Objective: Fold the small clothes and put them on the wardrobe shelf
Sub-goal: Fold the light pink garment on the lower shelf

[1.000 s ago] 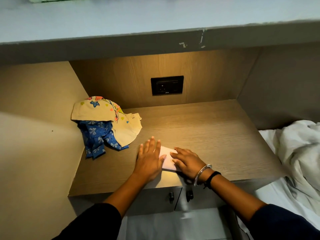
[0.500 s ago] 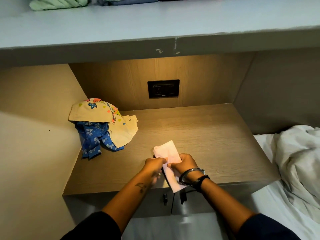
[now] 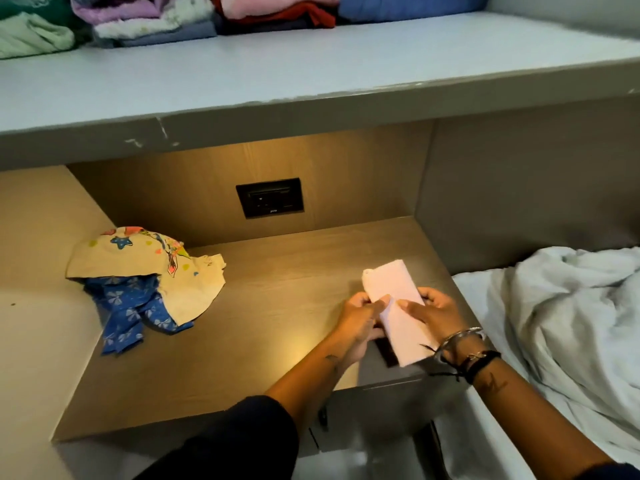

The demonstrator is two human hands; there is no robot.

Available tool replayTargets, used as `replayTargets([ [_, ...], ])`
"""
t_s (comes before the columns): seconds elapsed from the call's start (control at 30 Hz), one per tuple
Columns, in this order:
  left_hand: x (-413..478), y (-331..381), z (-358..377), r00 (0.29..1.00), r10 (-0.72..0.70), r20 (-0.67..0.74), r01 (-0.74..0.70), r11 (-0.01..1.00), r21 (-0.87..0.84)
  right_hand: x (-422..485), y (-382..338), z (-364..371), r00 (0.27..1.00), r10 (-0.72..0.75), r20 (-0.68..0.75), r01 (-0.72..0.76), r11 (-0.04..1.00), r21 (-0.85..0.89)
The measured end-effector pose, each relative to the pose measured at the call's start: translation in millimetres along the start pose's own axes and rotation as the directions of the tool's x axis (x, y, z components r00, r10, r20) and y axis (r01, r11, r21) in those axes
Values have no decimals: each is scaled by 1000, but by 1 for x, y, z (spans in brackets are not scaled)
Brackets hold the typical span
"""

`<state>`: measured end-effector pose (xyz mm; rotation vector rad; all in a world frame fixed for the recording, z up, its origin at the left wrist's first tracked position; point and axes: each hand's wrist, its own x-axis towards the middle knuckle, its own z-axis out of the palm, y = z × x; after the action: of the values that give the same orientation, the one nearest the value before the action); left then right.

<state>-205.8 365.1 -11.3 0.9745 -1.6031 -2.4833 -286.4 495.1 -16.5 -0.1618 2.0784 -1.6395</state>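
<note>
Both forearms reached in from the bottom edge, dark sleeves pushed up, wrists meeting at about four o'clock from the frame's centre above the front right part of a wooden counter (image 3: 263,341). The left hand (image 3: 360,323) curled knuckles-up, fingers closed on the left edge of a folded pale pink cloth (image 3: 394,306); the right hand (image 3: 433,311), with a silver bangle (image 3: 457,337) and a black band (image 3: 483,365) at the wrist, lay with its fingers across the cloth's right side, pinching it. The cloth, a narrow folded strip, was held between the two hands, its far end pointing to eleven o'clock and its near end hanging toward five o'clock; whether the far end touched the wood could not be told. At nine o'clock from the hands, well apart, an unfolded cream printed garment (image 3: 149,268) was heaped over a blue one with a white pattern (image 3: 128,313) against the left wall. A black socket plate (image 3: 270,198) sat in the back panel at twelve o'clock. Above it ran the pale grey wardrobe shelf (image 3: 311,64), with folded clothes (image 3: 207,12) stacked along its back. At three o'clock lay rumpled white bedding (image 3: 571,306).
</note>
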Motion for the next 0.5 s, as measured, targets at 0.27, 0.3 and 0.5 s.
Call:
replayTargets([
  [0.27, 33, -38, 25, 865, 439, 241, -306, 82, 948, 18, 37, -26, 964, -256, -74, 93, 585, -806],
  [0.3, 36, -41, 22, 863, 389, 322, -323, -66, 944, 19, 41, -26, 953, -302, -3, 142, 459, -877],
  [0.5, 36, -33, 2, 868, 181, 463, -397, -307, 865, 34, 62, -23, 953, -166, 253, 273, 111, -956],
])
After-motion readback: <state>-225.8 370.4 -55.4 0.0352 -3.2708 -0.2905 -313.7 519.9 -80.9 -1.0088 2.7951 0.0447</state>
